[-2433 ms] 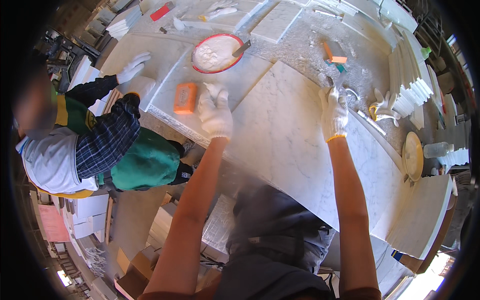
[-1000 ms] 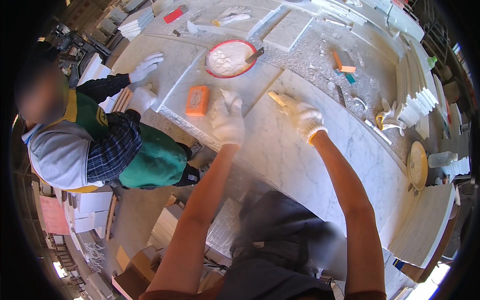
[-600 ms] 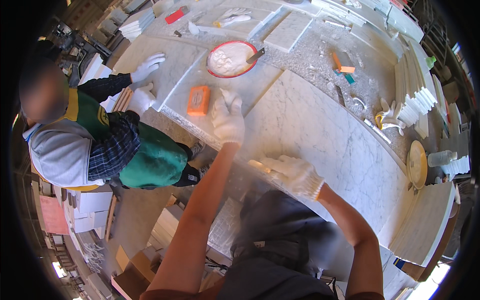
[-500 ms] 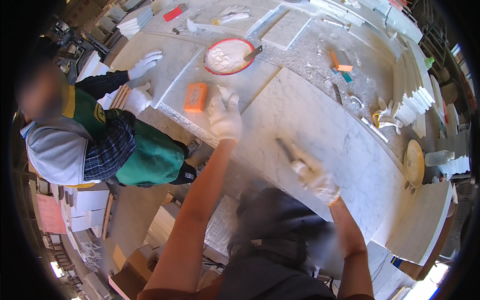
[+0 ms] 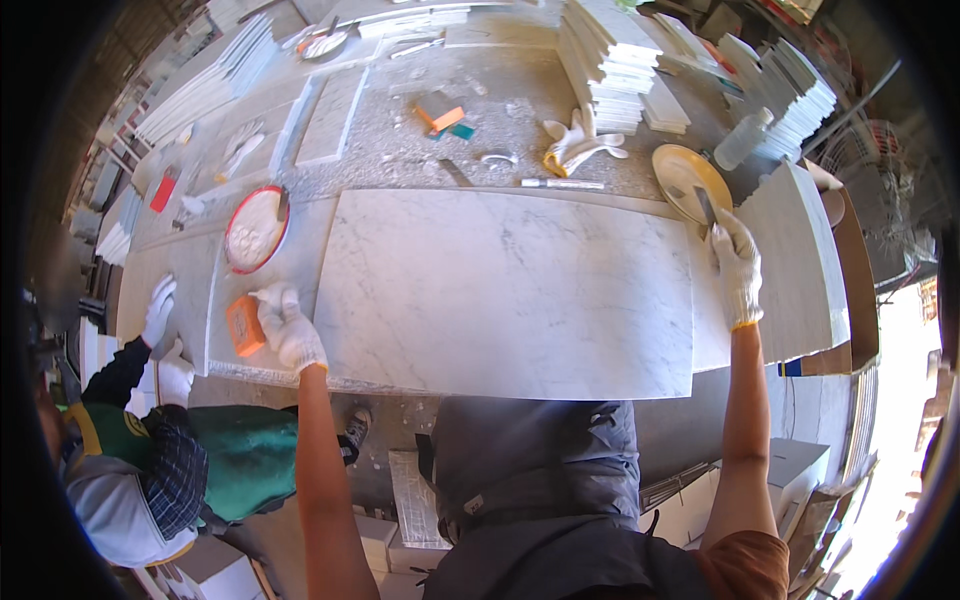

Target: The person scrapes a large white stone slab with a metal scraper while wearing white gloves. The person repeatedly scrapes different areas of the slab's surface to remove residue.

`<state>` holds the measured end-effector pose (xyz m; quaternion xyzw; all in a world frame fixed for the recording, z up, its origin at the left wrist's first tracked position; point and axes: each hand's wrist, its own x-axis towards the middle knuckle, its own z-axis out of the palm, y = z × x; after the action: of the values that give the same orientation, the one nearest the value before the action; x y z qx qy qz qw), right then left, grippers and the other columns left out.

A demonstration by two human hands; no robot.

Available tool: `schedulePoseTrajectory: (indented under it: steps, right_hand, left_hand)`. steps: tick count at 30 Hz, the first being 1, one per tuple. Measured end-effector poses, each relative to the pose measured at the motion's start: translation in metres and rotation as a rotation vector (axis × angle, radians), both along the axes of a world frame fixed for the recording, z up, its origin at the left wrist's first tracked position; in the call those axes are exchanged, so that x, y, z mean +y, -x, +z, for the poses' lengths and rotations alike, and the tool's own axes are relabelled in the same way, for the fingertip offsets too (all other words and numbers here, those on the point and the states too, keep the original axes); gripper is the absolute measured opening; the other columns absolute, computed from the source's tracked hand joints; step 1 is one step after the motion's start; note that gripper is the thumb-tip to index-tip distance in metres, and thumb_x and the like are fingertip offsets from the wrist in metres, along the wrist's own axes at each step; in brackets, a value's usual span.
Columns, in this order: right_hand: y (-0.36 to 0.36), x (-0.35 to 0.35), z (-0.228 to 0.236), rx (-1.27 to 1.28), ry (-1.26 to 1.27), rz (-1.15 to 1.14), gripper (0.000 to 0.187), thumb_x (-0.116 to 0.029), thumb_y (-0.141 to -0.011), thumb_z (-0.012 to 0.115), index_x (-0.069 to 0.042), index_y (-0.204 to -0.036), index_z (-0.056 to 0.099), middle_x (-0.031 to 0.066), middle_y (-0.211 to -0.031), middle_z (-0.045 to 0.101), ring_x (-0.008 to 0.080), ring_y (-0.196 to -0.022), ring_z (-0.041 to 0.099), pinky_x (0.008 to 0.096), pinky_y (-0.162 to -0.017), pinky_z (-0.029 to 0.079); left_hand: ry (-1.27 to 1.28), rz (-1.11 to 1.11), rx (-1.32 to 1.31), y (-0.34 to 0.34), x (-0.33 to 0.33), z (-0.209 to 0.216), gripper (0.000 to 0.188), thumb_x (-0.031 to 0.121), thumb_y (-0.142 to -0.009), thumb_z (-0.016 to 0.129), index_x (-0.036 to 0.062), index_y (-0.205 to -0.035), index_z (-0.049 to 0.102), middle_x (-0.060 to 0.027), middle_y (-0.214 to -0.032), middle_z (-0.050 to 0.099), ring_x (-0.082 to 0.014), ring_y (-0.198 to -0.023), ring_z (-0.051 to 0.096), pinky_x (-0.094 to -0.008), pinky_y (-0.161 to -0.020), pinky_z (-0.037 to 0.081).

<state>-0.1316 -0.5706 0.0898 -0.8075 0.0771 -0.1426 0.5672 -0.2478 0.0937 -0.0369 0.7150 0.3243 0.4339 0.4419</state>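
Observation:
A large white marble slab (image 5: 500, 290) with grey veins lies flat in front of me. At its right end, my gloved right hand (image 5: 738, 265) grips a putty knife (image 5: 705, 207), its blade over the yellow dish (image 5: 668, 160). My gloved left hand (image 5: 290, 325) rests near the slab's left end, fingers loosely bent, with nothing visible in them. Right beside those fingers sits an orange block (image 5: 243, 326); whether they touch it I cannot tell. Behind the block stands a red-rimmed bowl (image 5: 255, 230) of white powder or paste, with a blade leaning in it.
At left, a co-worker's gloved hands (image 5: 160, 310) are over another slab. Spare gloves (image 5: 580, 145), a white marker (image 5: 562, 184) and an orange-and-grey piece (image 5: 440, 118) lie beyond my slab. Stacked tiles (image 5: 610, 70) and a clear bottle (image 5: 742, 140) stand at the far right.
My right hand has carried the putty knife from above the slab rightward to the yellow dish. My left hand stays by the orange block. The view has turned to the right.

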Motion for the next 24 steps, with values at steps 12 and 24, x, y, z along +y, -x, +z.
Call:
schedulePoseTrajectory:
  steps: [12,24]
  right_hand:
    - [-0.083,-0.076,-0.026,0.093,0.833,0.036,0.030,-0.030,-0.103,0.069,-0.007,-0.117,0.081,0.0146,-0.105,0.081,0.0314,-0.096,0.076,0.0414,-0.089,0.058]
    - [-0.112,-0.076,-0.024,0.396,0.482,0.154,0.030,-0.023,-0.107,0.068,-0.003,-0.125,0.081,0.0071,-0.096,0.079,0.0174,-0.076,0.068,0.0338,-0.069,0.055]
  left_hand:
    - [0.012,0.019,0.073,-0.001,-0.007,0.012,0.034,0.008,-0.107,0.072,-0.0056,-0.138,0.065,-0.0067,-0.124,0.074,-0.0176,-0.113,0.067,-0.0358,-0.108,0.052]
    - [-0.005,0.068,0.189,0.002,-0.005,0.012,0.047,0.013,-0.107,0.074,-0.0055,-0.148,0.061,-0.0105,-0.136,0.072,-0.0204,-0.122,0.066,-0.0360,-0.111,0.051]
